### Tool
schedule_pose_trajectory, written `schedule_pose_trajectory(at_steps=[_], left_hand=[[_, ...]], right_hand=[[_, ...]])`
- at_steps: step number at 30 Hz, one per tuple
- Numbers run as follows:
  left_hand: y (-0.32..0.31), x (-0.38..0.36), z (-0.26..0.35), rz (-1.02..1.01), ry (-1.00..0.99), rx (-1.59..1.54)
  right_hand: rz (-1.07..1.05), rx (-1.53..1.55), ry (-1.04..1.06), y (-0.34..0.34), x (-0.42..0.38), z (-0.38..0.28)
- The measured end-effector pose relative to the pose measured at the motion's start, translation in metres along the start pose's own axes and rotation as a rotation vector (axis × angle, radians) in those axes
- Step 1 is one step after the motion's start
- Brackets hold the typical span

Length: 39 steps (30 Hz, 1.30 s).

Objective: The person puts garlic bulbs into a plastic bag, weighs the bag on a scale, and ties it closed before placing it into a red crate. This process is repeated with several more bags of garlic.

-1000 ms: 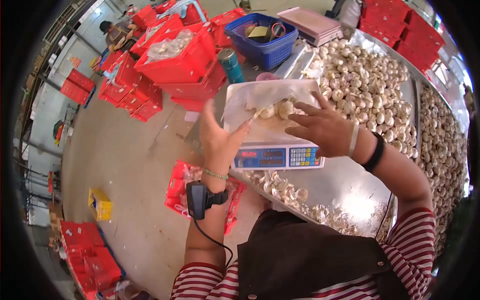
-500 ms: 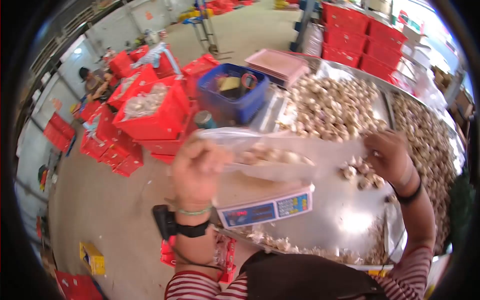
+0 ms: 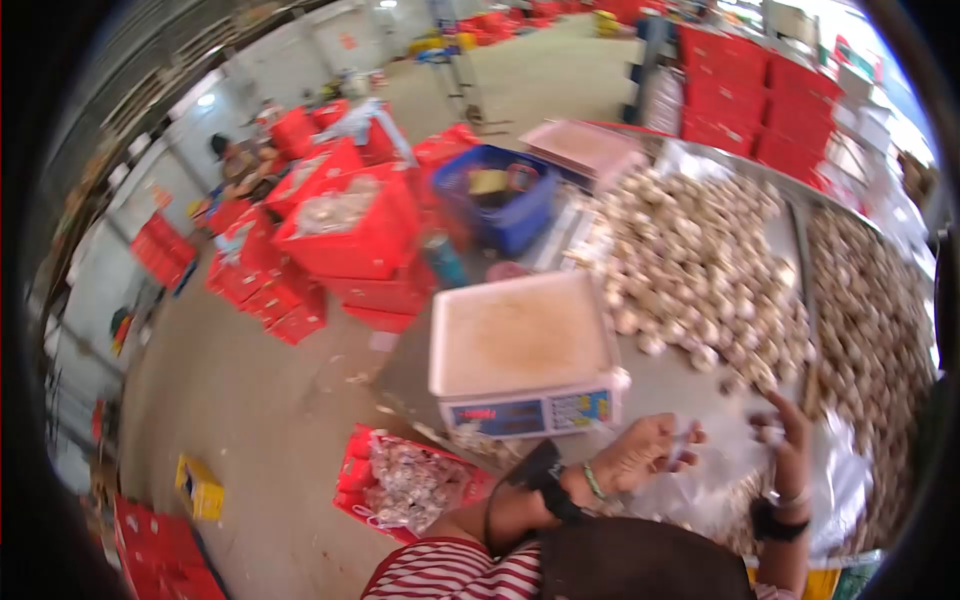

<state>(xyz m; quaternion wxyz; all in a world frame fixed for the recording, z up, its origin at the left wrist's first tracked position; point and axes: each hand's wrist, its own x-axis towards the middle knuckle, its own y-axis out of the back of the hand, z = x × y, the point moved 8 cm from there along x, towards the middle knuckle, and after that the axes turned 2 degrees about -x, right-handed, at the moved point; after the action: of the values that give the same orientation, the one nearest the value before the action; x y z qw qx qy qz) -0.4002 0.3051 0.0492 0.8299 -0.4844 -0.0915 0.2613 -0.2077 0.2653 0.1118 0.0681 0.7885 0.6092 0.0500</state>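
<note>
My left hand (image 3: 645,452) is in front of the scale, over the metal table, its fingers curled around a bit of clear plastic. Clear plastic bag film (image 3: 690,490) spreads below that hand; its contents are hard to make out. To its right my right hand (image 3: 788,440) is raised near the garlic, fingers apart and somewhat blurred. The white scale (image 3: 525,335) has a bare, dusty pan. Beyond my hands lies a big heap of garlic bulbs (image 3: 700,265) on the table.
Another garlic pile (image 3: 865,370) fills the right side behind a metal divider. A blue basket (image 3: 500,200) and a pink tray (image 3: 583,150) stand at the back. Red crates (image 3: 345,235) are stacked left. A red crate of bagged goods (image 3: 415,485) sits beside me. A person (image 3: 245,165) is far left.
The bag of garlic held stretched between both hands above the scale is off it. Both hands have come down and closer together, the left one moving right. The view has shifted.
</note>
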Motion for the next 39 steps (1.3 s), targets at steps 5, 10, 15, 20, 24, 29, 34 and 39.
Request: schedule_pose_trajectory(at_steps=[5, 10, 15, 20, 24, 29, 34, 39], left_hand=[[-0.004, 0.019, -0.071, 0.144, 0.185, 0.052], [-0.012, 0.035, -0.088, 0.215, 0.099, 0.211], [0.080, 0.017, -0.088, 0.445, -0.078, -0.263], [0.047, 0.021, -0.079, 0.431, -0.234, -0.275], [-0.017, 0.027, -0.051, 0.249, -0.347, 0.192], [-0.004, 0.004, -0.057, 0.204, -0.301, 0.218], [0.091, -0.036, -0.077, 0.514, 0.047, 0.332], [0.046, -0.009, -0.067, 0.327, 0.070, 0.022]], right_hand=[[-0.158, -0.482, 0.387, -0.047, -0.040, -0.002], [0.008, -0.624, 0.489, -0.032, -0.059, 0.007], [0.148, -0.012, 0.102, 0.048, -0.069, 0.104], [-0.197, 1.262, -0.496, 0.019, -0.081, 0.115], [-0.408, 0.530, -0.450, 0.006, -0.056, 0.095], [-0.200, 0.921, -0.402, 0.028, -0.026, 0.124], [0.006, 0.922, -0.605, 0.057, -0.027, 0.204], [-0.122, 1.076, -0.289, 0.053, -0.023, 0.126]])
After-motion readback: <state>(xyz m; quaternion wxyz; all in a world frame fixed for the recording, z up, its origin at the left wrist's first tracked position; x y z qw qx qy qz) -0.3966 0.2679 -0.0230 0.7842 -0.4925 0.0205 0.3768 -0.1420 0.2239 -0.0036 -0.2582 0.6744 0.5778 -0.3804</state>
